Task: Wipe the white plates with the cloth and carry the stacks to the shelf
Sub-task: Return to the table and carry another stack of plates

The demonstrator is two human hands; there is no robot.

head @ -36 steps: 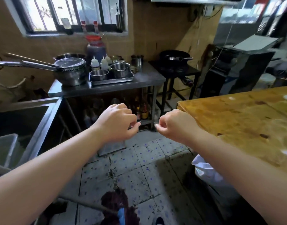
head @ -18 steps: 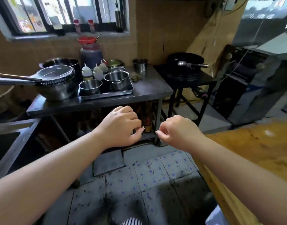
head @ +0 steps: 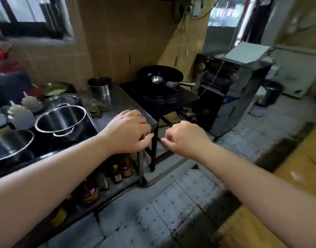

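No white plate, cloth or shelf shows in the head view. Both my arms reach forward at chest height over the tiled floor. My left hand [head: 128, 133] hovers at the front right corner of a steel table [head: 117, 102], fingers curled down and holding nothing. My right hand [head: 184, 138] is a little to its right, curled into a loose fist with thumb against forefinger, also holding nothing. A small gap separates the two hands.
Steel pots [head: 61, 120] and squeeze bottles stand on the steel table at left, sauce bottles [head: 117, 172] on its lower shelf. A black wok [head: 160, 77] with a ladle sits on a dark stand. A metal machine [head: 230, 90] stands behind. A wooden table [head: 300, 169] edges the right.
The view has swung right and moved closer to the steel table and wok stand. Both hands keep the same curled pose side by side.
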